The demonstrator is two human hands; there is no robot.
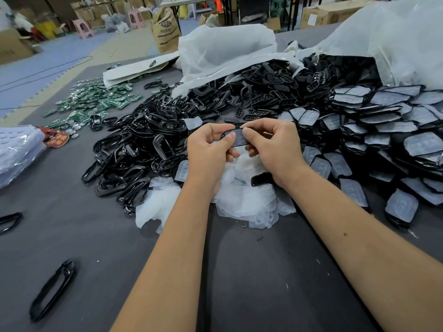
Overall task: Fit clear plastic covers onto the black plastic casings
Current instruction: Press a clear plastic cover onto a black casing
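Both my hands hold one black casing with a clear cover on it (237,138) above the table's middle. My left hand (208,150) pinches its left end between thumb and fingers. My right hand (273,146) pinches its right end, thumb pressing on the cover. Under my hands lies a heap of loose clear covers (242,200). A big pile of bare black casings (153,140) spreads to the left and behind. Covered casings (388,130) are stacked in rows at the right.
Green circuit boards (100,99) lie at the far left. White plastic bags (225,49) spill black parts at the back. A bag of clear parts (19,149) sits at the left edge. Two loose black frames (51,291) lie on the grey table (263,283).
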